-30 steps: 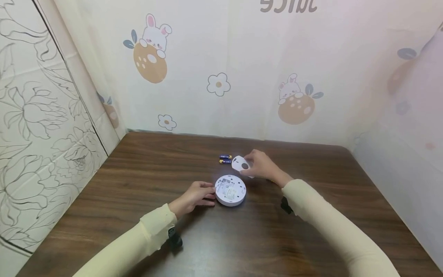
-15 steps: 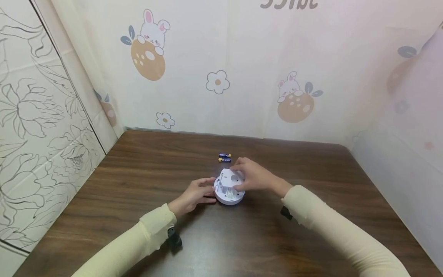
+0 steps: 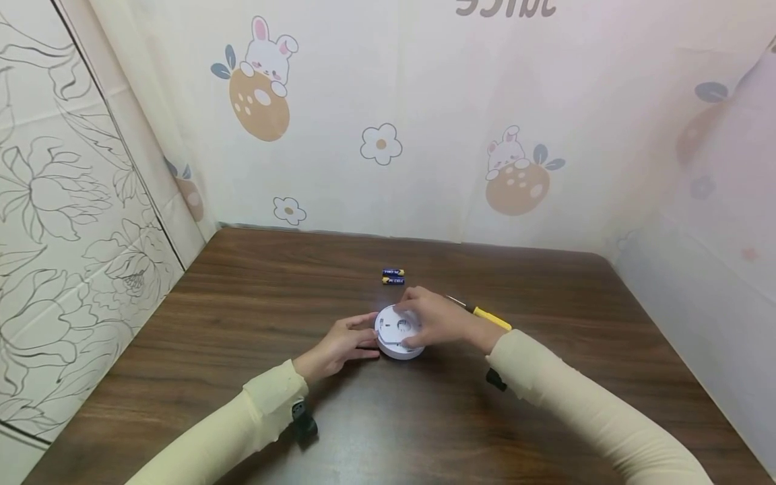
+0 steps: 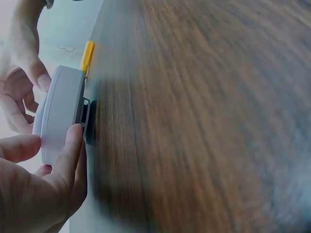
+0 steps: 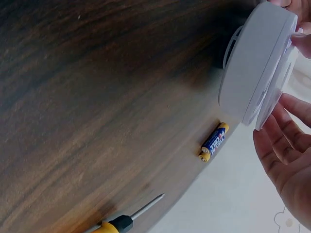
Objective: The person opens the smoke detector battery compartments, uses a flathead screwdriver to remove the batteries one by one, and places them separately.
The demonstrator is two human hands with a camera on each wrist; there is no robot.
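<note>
A round white smoke alarm [image 3: 400, 352] lies back side up on the table, its slotted underside just visible in the right wrist view. My left hand [image 3: 342, 345] grips its left side, thumb and fingers on the rim in the left wrist view. On top is a flat white mounting plate [image 3: 391, 329] with a round central hole. My right hand [image 3: 441, 319] holds this plate by its edges between thumb and fingers. In the right wrist view the plate [image 5: 270, 108] lies against the alarm [image 5: 253, 63], with a narrow gap at one end.
Two blue-and-yellow batteries [image 3: 393, 277] lie side by side behind the alarm. A yellow-handled screwdriver [image 3: 492, 318] rests on the table to the right, partly behind my right forearm. The brown wooden table [image 3: 291, 269] ends at a patterned cloth backdrop [image 3: 339, 101].
My right hand has brought the mounting plate leftward and down onto the alarm's back, and the plate now lies flatter. The screwdriver has come into view. My left hand stays at the alarm.
</note>
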